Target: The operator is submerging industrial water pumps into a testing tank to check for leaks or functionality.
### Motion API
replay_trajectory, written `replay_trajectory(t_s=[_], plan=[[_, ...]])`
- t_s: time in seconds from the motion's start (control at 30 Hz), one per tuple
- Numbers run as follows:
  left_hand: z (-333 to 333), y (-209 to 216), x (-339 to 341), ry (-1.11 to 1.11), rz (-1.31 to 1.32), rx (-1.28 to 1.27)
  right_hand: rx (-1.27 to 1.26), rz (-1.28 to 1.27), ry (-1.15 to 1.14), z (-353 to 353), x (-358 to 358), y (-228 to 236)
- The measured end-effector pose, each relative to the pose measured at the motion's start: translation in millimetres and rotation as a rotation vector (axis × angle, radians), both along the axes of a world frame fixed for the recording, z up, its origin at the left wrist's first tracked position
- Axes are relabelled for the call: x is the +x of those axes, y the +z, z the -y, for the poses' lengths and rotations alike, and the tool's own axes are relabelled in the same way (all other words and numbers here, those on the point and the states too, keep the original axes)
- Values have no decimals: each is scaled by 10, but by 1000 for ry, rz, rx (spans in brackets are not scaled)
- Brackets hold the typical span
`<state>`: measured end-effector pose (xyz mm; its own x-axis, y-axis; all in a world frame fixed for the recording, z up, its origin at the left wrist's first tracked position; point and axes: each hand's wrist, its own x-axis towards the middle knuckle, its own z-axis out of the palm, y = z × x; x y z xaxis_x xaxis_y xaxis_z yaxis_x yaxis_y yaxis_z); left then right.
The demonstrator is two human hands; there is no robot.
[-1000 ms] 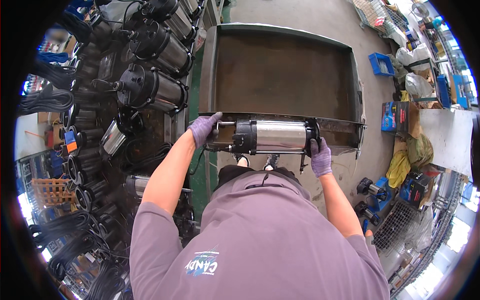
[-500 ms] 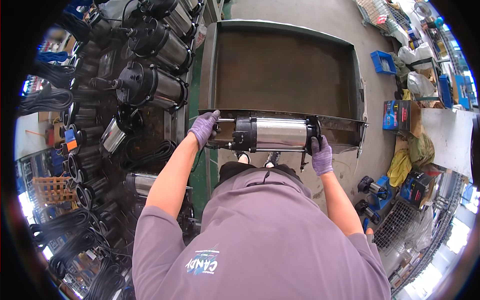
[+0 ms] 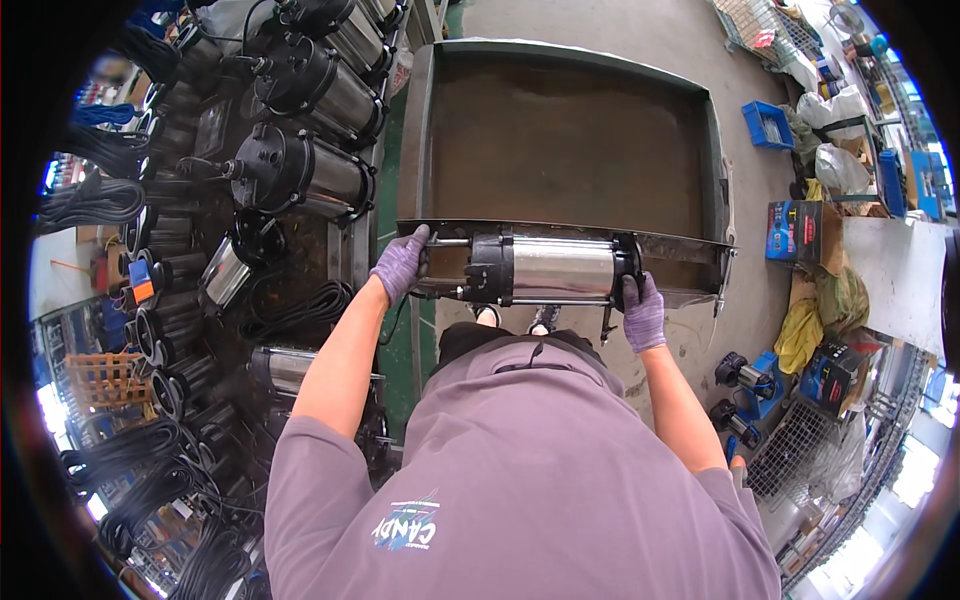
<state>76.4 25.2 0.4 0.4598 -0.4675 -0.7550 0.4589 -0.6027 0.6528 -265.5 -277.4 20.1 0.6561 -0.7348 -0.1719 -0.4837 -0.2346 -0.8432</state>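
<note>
Head view: the left hand [image 3: 402,265] gripped the rod [image 3: 450,242] and the right hand [image 3: 643,312] the end cap [image 3: 627,262], presumably to steady the motor [image 3: 562,270], lying lengthwise between them by the tray [image 3: 570,140].

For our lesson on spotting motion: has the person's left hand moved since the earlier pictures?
Yes: the left hand has shifted slightly left, judged against the metal tray.

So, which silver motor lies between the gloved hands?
The motor at the near edge of the tray, right hand on its right end; the others are outside that gap.
</note>
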Motion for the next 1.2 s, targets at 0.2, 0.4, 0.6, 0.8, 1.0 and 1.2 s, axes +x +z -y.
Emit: replay_trajectory(t_s=[0.2,0.4,0.6,0.8,1.0,1.2], plan=[[-52,-67,-182,31,234,-227,-2,2,-10,-6,5,12],[67,-60,-33,163,-37,-56,-22,-44,1,-3,5,38],[71,-2,-143,129,82,-76,-13,-17,-9,3,-15,-29],[-96,-54,64,310,-288,-69,-22,24,-13,19,-25,-90],[-283,-160,87,410,-20,191,-25,-2,-18,-5,-7,-19],[-346,28,-618,-425,740,-111,-60,20,-17,-19,22,41]])
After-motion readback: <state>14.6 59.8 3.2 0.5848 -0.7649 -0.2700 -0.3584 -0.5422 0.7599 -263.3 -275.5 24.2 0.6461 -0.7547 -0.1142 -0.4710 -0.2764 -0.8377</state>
